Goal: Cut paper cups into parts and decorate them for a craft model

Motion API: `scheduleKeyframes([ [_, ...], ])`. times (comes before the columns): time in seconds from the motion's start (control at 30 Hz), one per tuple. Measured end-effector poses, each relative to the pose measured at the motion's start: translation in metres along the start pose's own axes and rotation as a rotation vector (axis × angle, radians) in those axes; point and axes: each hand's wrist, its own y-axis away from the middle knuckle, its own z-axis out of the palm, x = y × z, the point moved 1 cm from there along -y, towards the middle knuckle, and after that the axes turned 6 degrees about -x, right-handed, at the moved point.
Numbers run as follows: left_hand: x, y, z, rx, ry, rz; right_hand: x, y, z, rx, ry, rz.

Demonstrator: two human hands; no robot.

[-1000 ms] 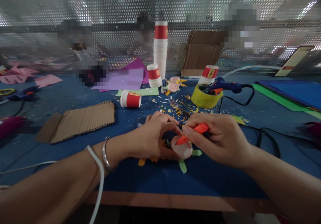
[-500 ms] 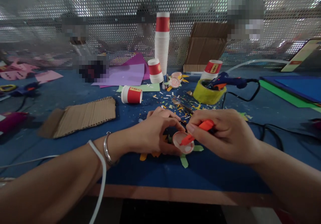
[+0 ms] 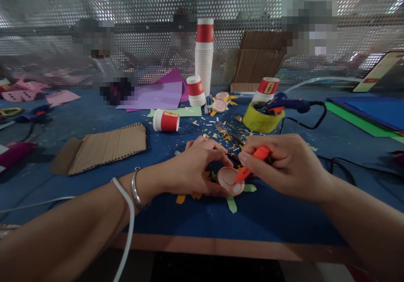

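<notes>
Between its thumb and fingers, my left hand [image 3: 195, 170] holds a small round white paper disc [image 3: 226, 176] with a red line along its rim. The disc is tilted towards me, and green paper strips [image 3: 232, 204] stick out below and to its right. My right hand [image 3: 285, 168] grips an orange-red marker [image 3: 256, 160], its tip at the disc's right side. Orange paper pieces [image 3: 181, 199] show under my left hand, partly hidden by it. Behind both hands lie scattered paper scraps [image 3: 227, 137].
A yellow tape roll [image 3: 259, 120] bears a blue glue gun [image 3: 290, 104]. Farther back stand a tall stack of paper cups [image 3: 203, 59] and single cups. One cup [image 3: 167, 120] lies on its side. Corrugated cardboard [image 3: 110, 147] is at the left. Cables [image 3: 344, 168] cross the right side.
The marker tip has shifted right across the disc, from near its middle to its right side. My right hand moved slightly right with it. My left hand stays almost in place.
</notes>
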Motion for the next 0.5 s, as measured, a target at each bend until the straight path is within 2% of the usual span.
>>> scheduleKeyframes([
  [0.5,0.0002,0.0010,0.0002,0.000,-0.007,-0.004,0.0033,0.0000,0.0019,0.100,0.107,-0.004],
])
